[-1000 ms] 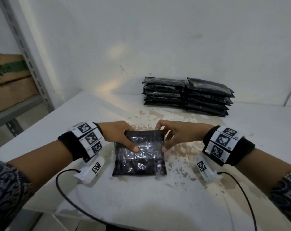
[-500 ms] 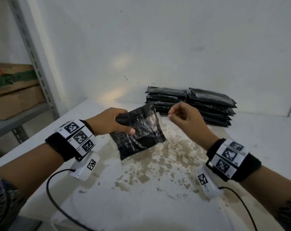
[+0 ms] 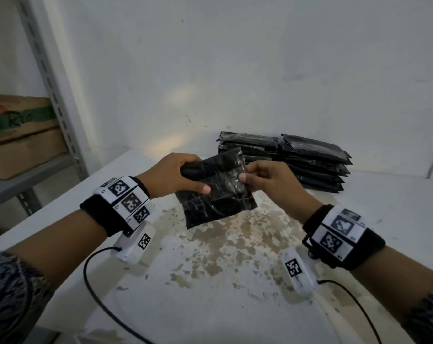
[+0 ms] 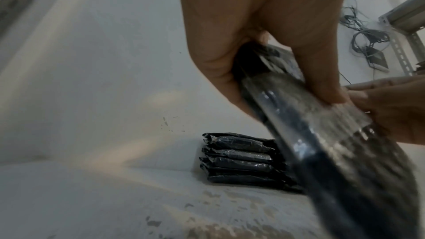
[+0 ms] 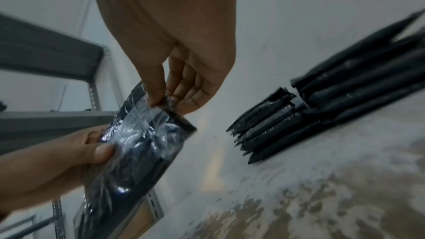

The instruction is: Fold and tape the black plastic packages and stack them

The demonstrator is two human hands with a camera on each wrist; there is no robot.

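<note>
Left hand [image 3: 175, 178] and right hand [image 3: 267, 181] gripping glossy black plastic package [image 3: 215, 194], taped, above stained white table [image 3: 235, 281]; two stacks of finished black packages [image 3: 282, 160] behind; stacking pending.

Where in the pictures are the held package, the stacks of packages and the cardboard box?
package [image 3: 217, 197]: head view, middle of its black front face.
stacks [image 3: 312, 160]: head view, side of the right stack, by the wall.
box [image 3: 19, 135]: head view, front face, on the shelf at left.
</note>
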